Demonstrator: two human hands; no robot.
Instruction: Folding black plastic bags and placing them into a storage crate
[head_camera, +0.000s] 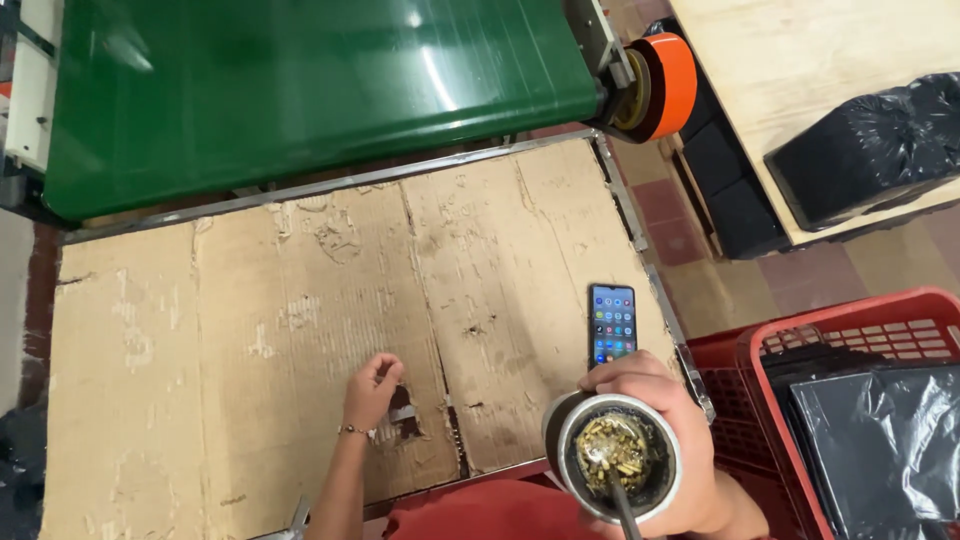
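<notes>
Right hand wrapped round metal-rimmed cup of chopped herb with metal straw, held over desk's near right corner. Left hand loosely curled, fingertips pinched, holding nothing I can see, resting on cardboard sheet near front edge by torn hole. Tip, just my take: keep cup level, firm grip, clear of phone lying at right edge. Packages: black bagged bundle on wooden board beyond right side; black flat packs in red crate right of desk. No readable labels.
</notes>
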